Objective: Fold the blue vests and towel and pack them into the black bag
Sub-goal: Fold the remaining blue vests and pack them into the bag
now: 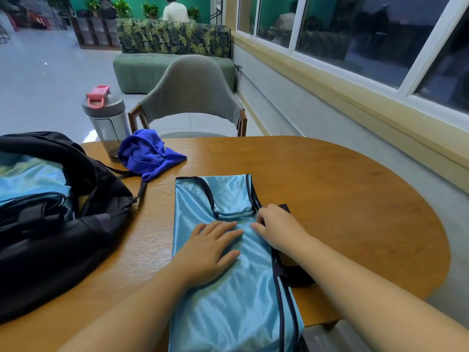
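Flat on the round wooden table point(330, 179) lies a shiny light-blue mesh vest with dark navy trim point(228, 288), folded lengthwise into a long strip that runs from the near edge toward the table's middle, its neck opening at the far end. Both forearms reach in from the bottom of the view and converge on it. The left hand point(210, 250) lies palm down on the middle of the vest, fingers straight and slightly spread, pressing the fabric against the tabletop. The right hand point(276, 224) sits just beside it at the vest's right edge, wrist bent inward and fingers curled down at the navy trim; it seems to pinch the hem, though the fingertips are hidden behind the knuckles. A dark object pokes out beneath the right wrist; what it is cannot be told. To the left, an open black fabric backpack point(50, 224) rests on the table with light-blue cloth showing inside. Beyond it stand a crumpled royal-blue towel point(149, 153) and a grey transparent bottle with a pink lid point(106, 120), touching.
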Demonstrator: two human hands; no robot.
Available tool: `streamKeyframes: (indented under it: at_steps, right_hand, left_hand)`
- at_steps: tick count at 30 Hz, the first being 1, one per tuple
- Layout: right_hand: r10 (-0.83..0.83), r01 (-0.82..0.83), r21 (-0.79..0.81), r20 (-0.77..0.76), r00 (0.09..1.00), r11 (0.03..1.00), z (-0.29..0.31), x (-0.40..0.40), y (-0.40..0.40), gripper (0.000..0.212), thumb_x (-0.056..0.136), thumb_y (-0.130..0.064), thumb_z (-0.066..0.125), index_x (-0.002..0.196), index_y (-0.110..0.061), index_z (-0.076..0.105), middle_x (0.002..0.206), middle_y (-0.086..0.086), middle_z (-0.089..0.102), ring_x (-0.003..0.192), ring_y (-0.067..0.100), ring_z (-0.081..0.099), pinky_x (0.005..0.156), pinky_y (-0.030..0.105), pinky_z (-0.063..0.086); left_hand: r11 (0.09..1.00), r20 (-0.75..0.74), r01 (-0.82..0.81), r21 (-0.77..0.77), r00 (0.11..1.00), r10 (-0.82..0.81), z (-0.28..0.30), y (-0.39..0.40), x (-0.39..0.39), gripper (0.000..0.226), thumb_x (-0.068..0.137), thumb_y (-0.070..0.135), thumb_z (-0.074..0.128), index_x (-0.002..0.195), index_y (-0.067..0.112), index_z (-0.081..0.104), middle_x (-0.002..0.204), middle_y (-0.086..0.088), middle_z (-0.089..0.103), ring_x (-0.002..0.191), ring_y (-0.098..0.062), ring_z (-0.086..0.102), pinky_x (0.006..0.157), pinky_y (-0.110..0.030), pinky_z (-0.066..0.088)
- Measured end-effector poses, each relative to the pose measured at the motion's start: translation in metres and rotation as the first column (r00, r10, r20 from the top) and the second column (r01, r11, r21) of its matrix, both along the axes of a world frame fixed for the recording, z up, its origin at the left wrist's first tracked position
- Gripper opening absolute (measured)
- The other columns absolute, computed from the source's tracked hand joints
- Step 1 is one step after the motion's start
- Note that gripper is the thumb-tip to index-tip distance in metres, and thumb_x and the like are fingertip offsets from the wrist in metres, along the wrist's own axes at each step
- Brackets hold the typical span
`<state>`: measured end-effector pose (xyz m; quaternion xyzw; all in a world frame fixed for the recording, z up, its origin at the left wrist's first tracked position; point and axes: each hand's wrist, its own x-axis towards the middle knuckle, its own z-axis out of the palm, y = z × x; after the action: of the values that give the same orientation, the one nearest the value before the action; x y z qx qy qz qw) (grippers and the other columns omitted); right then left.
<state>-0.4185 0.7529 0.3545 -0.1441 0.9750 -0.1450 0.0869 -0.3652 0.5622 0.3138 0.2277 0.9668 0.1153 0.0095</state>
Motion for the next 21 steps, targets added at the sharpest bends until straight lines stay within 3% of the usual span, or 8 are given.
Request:
streamKeyframes:
  at_steps: [5, 9, 13, 17, 21]
  right_hand:
    - [-0.158, 0.158, -0.175, 0.011, 0.987, 0.972, -0.008, -0.012, 0.003, 0.012, 0.092, -0.017, 0.055, 0.082, -0.017, 0.048, 0.076, 0.001, 0.056, 0.064, 0.019, 0.049, 0.058, 0.033, 0.038]
    - [-0.204, 0.207, -0.056, 0.057, 0.977, 0.977, -0.003, -0.024, 0.003, 0.009, 0.089, -0.012, 0.051, 0.082, -0.017, 0.048, 0.080, 0.004, 0.057, 0.066, 0.021, 0.049, 0.054, 0.032, 0.035]
    - [-0.198, 0.198, 0.014, 0.053, 0.979, 0.980, 0.012, -0.039, -0.008, 0.008, 0.088, -0.010, 0.053, 0.089, -0.016, 0.059, 0.093, 0.005, 0.062, 0.083, 0.024, 0.060, 0.064, 0.033, 0.047]
    - [-0.126, 0.114, -0.089, -0.132, 0.983, 0.989, 0.020, -0.063, -0.025, 0.018, 0.091, -0.012, 0.046, 0.104, -0.015, 0.056, 0.113, 0.005, 0.054, 0.105, 0.024, 0.048, 0.082, 0.035, 0.043]
    - [-0.008, -0.008, -0.082, -0.186, 0.983, 0.997, 0.027, -0.090, -0.042, 0.033, 0.096, -0.011, 0.037, 0.124, -0.014, 0.054, 0.132, 0.003, 0.051, 0.123, 0.022, 0.042, 0.101, 0.039, 0.039]
  left_hand:
    - [0.995, -0.003, -0.002, 0.101, 1.000, 0.003, -0.001, -0.004, 0.003, 0.077, 0.082, 0.073, -0.005, 0.144, 0.043, 0.029, 0.154, 0.021, 0.020, 0.142, 0.002, 0.007, 0.113, -0.026, 0.003]
    - [0.999, 0.053, 0.017, 0.027, 0.998, -0.019, 0.000, -0.003, 0.002, 0.071, 0.081, 0.070, -0.004, 0.147, 0.048, 0.014, 0.155, 0.025, 0.000, 0.142, 0.004, -0.012, 0.117, -0.030, -0.007]
    - [0.999, 0.097, 0.042, -0.034, 0.995, -0.038, 0.000, -0.001, 0.000, 0.071, 0.078, 0.071, -0.006, 0.146, 0.051, 0.005, 0.155, 0.023, -0.007, 0.140, 0.004, -0.018, 0.117, -0.033, -0.011]
    - [0.998, 0.096, 0.045, -0.032, 0.995, -0.042, 0.000, -0.001, -0.001, 0.072, 0.078, 0.070, -0.007, 0.146, 0.052, 0.006, 0.156, 0.023, -0.006, 0.140, 0.004, -0.017, 0.117, -0.032, -0.011]
    - [0.998, 0.104, 0.051, -0.044, 0.994, -0.046, -0.002, -0.001, -0.003, 0.060, 0.087, 0.068, 0.004, 0.145, 0.052, 0.004, 0.155, 0.023, -0.008, 0.140, 0.003, -0.018, 0.118, -0.034, -0.009]
